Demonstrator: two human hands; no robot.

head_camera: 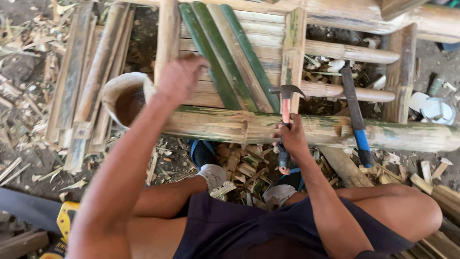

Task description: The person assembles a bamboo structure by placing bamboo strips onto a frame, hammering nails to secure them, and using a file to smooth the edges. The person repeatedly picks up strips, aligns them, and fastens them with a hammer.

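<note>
At the far left, split bamboo slats [81,81] lay stacked on the ground among shavings [28,43]. Next to them the cut, hollow end [125,98] of a thick bamboo pole [230,125] faced the camera; the pole ran across the view in front of the person's knees, under a frame of lighter bamboo rails [330,50].

The left hand [178,76] was pressed down near that hollow end, wrist bent, fingers curled over the far side and mostly hidden, so whether they gripped a slat or simply lay on the frame could not be told. The forearm reached out long and straight from the shoulder.

Green slats [230,62] lay fanned on the frame between the hands, touching one another. To do this fixing well, it seemed wise to hold the slats flat and tight together, keep the left fingers clear of the strike line, and bring the hammer down square.

The right hand [291,139] was closed around the red handle of a claw hammer [286,103], low on the grip, the head raised just above the pole beside an upright rail [293,52]. The elbow was tucked near the right knee.

Farther right a blue-handled blade [355,115] leaned against the pole, untouched, with a pale round object [433,109] beyond it.
</note>
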